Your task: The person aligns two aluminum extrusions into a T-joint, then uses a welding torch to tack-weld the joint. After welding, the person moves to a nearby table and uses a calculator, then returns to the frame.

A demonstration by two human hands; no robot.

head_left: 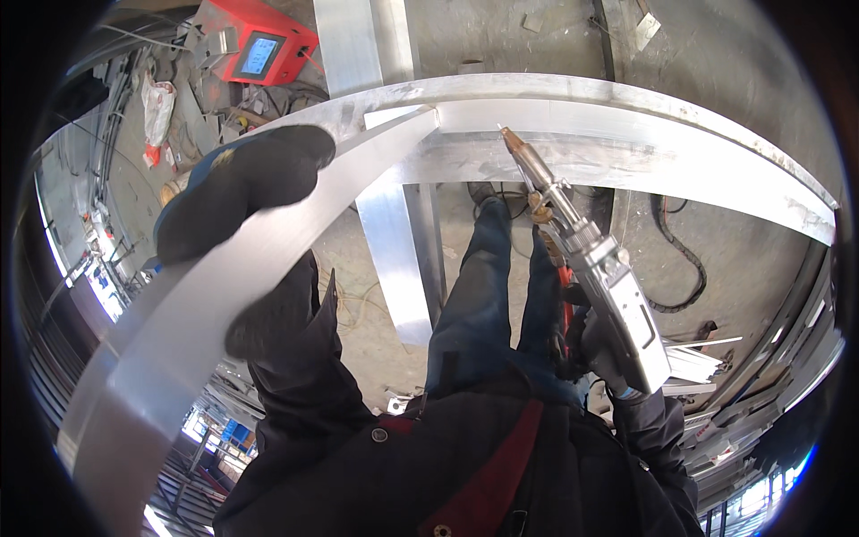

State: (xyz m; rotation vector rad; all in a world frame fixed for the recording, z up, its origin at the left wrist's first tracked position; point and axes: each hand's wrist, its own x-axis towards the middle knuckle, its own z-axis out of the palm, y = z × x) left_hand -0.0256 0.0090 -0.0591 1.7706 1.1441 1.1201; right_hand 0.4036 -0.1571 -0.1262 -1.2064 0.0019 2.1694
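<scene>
Grips flat bar in gloved left hand, with fingers closed around it, glove showing along both edges. Runs from the lower left, close under the camera, to a narrow far end, apparently set against wide beam. Holds torch in gloved right hand, with grip closed behind the body; cannot tell whether pressing a trigger. Points copper nozzle toward the beam's face, just right of the bar's far end and apart from it; cannot tell from one view whether touching the beam.

Could swing or slide out of line at the far end, owing to one-handed support and a long free length behind the grip: judged the likeliest fault. Could knock the bar with the nozzle, given the closeness of both. Could mark the beam's bare face, if fired off line. Could carry heat back to the left glove, through holding the same metal. Could drop hot bits onto legs, close to the beam's near edge. Could rock the beam on metal crosspiece, if pressed hard at one side; cannot tell how firmly seated. Could snag a foot on black hose, curved across the floor to the right.
</scene>
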